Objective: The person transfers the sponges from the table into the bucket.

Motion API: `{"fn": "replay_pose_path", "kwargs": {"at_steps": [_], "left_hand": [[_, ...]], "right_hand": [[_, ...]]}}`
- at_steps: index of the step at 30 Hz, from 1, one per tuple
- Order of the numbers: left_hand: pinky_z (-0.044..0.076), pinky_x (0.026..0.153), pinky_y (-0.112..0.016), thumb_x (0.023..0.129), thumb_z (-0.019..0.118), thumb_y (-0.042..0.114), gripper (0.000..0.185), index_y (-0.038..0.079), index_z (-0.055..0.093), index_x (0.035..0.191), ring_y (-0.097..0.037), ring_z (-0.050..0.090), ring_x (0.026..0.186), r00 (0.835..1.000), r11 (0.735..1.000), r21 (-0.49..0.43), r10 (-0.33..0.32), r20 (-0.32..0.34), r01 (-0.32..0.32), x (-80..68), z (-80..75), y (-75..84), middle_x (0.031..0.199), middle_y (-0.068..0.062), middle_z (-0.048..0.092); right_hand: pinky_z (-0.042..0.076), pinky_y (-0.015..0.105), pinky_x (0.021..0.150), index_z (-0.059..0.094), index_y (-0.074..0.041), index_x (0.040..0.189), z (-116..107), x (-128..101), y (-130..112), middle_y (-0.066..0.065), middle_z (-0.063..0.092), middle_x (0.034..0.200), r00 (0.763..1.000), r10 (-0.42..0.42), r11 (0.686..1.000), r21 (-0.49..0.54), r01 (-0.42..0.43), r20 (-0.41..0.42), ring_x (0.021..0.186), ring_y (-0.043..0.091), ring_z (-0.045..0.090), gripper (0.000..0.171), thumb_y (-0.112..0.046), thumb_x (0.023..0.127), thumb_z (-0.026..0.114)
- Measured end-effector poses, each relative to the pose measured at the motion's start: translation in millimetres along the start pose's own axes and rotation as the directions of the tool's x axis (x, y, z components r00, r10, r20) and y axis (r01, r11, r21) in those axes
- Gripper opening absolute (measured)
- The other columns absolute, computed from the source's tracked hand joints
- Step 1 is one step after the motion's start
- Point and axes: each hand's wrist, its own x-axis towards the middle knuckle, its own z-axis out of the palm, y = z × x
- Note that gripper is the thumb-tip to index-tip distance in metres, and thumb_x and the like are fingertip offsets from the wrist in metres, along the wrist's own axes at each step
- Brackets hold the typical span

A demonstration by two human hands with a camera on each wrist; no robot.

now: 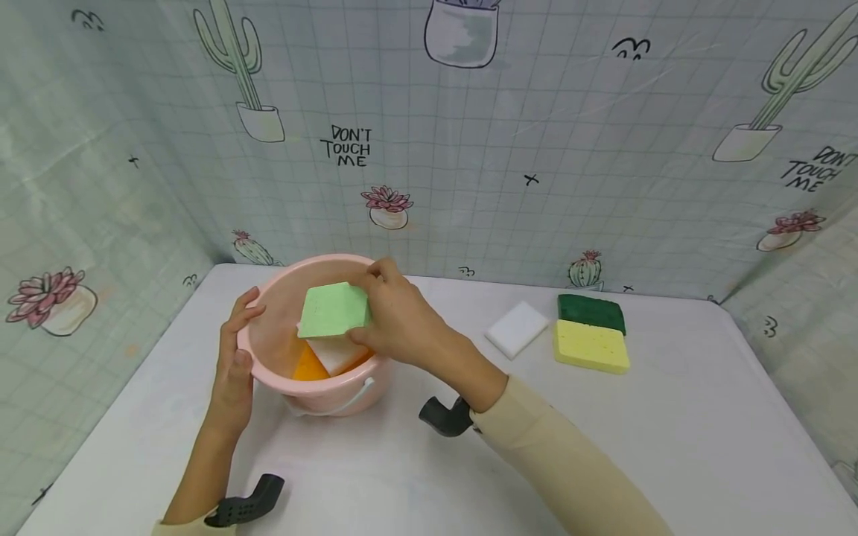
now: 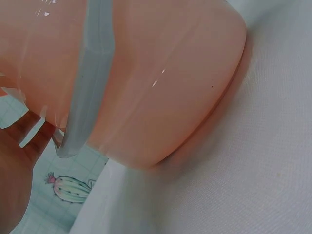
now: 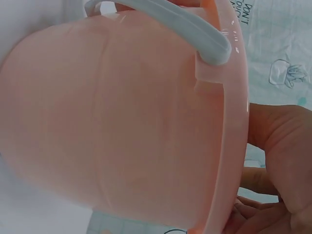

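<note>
At the far left of the work, the left hand (image 1: 234, 357) holds the pink bucket (image 1: 268, 376) by its left side, fingers spread, the tips over the rim and the thumb outside. A black wrist device (image 1: 244, 506) sits on that forearm. The bucket stands upright on the white surface (image 1: 375, 484), its pale handle (image 1: 345, 402) hanging down across the front.

Inside the bucket, an orange piece (image 1: 308, 366) lies low, partly under a white piece (image 1: 331, 353). Above them, at the opening, is the light green sponge (image 1: 328, 313); the right hand (image 1: 402, 316) pinches its right side between thumb and fingers. Hand and sponge hide part of the contents. The right forearm, with a 2nd black wrist device (image 1: 447, 417), slants in from the lower right, in front of the surface.

Further right lie 3 more pieces: a white pad (image 1: 517, 330) flat on the surface, then a dark green sponge (image 1: 590, 313) touching the far edge of a yellow sponge (image 1: 591, 347). Behind everything hangs cactus-printed fabric (image 1: 456, 149).
</note>
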Motion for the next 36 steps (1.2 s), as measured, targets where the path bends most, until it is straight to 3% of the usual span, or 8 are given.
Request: {"fn": "replay_pose_path", "kwargs": {"at_steps": [7, 12, 18, 27, 32, 34, 36], "left_hand": [[0.034, 0.104, -0.023, 0.095, 0.047, 0.041, 0.058, 0.007, 0.035, 0.141, -0.028, 0.014, 0.141, 1.0, 1.0, -0.015, 0.005, -0.01, -0.005, 0.2, 0.2, 0.0, 0.157, -0.007, 0.013], [0.03, 0.107, -0.025, 0.095, 0.048, 0.042, 0.06, 0.005, 0.035, 0.14, -0.028, 0.014, 0.141, 1.0, 0.999, -0.035, 0.019, -0.004, -0.019, 0.7, 1.1, -1.1, 0.157, -0.009, 0.013], [0.021, 0.113, -0.035, 0.095, 0.047, 0.044, 0.061, 0.005, 0.034, 0.141, -0.028, 0.011, 0.142, 1.0, 0.999, -0.032, 0.031, 0.002, -0.031, 1.4, 1.0, -1.6, 0.157, -0.008, 0.013], [0.026, 0.111, -0.031, 0.095, 0.047, 0.044, 0.061, 0.005, 0.035, 0.14, -0.028, 0.014, 0.141, 1.0, 1.0, 0.002, 0.027, -0.003, -0.027, -0.6, 0.8, -1.6, 0.157, -0.008, 0.014], [0.025, 0.111, -0.032, 0.095, 0.046, 0.045, 0.062, 0.004, 0.035, 0.14, -0.029, 0.015, 0.14, 1.0, 0.999, 0.024, 0.025, 0.001, -0.025, -0.4, 0.5, -0.3, 0.157, -0.008, 0.014], [0.026, 0.11, -0.031, 0.095, 0.046, 0.046, 0.063, 0.004, 0.035, 0.14, -0.029, 0.016, 0.14, 1.0, 0.999, 0.03, 0.02, 0.001, -0.02, -0.4, 0.5, -0.1, 0.157, -0.007, 0.014], [0.027, 0.11, -0.031, 0.095, 0.046, 0.046, 0.063, 0.005, 0.035, 0.141, -0.029, 0.017, 0.14, 1.0, 0.999, 0.042, 0.018, 0.001, -0.018, -0.4, 0.3, -0.3, 0.157, -0.007, 0.014]], "right_hand": [[0.045, 0.021, 0.089, 0.06, -0.002, 0.123, 6, 6, -6, 0.012, 0.048, 0.131, 0.997, -0.009, 1.0, -0.005, 0.01, 0.08, 0.109, 0.018, 0.052, 0.056, -0.025, 0.076, 0.08], [0.043, 0.017, 0.089, 0.06, -0.001, 0.123, 11, 11, -10, 0.01, 0.052, 0.127, 0.993, -0.011, 1.0, -0.006, 0.011, 0.114, 0.115, 0.018, 0.047, 0.059, -0.027, 0.075, 0.082], [0.043, 0.017, 0.086, 0.057, -0.002, 0.127, 11, 14, -16, 0.009, 0.054, 0.122, 0.989, 0.023, 1.0, -0.002, -0.022, 0.144, 0.109, 0.017, 0.049, 0.062, -0.027, 0.076, 0.081], [0.043, 0.016, 0.071, 0.058, -0.003, 0.119, 14, 19, -20, 0.003, 0.054, 0.1, 0.979, 0.054, 0.998, -0.041, -0.047, 0.197, 0.095, 0.014, 0.046, 0.053, -0.026, 0.077, 0.08], [0.041, 0.018, 0.064, 0.061, -0.006, 0.104, 17, 23, -21, -0.002, 0.054, 0.082, 0.976, 0.086, 0.995, -0.062, -0.075, 0.2, 0.087, 0.014, 0.045, 0.039, -0.026, 0.077, 0.081], [0.041, 0.019, 0.062, 0.061, -0.007, 0.099, 17, 24, -21, -0.001, 0.056, 0.079, 0.973, 0.084, 0.995, -0.063, -0.072, 0.213, 0.085, 0.014, 0.045, 0.035, -0.025, 0.077, 0.081], [0.041, 0.018, 0.063, 0.063, -0.005, 0.104, 16, 25, -20, 0.0, 0.059, 0.084, 0.969, 0.071, 0.997, -0.052, -0.06, 0.237, 0.083, 0.013, 0.048, 0.037, -0.024, 0.078, 0.08]]}}
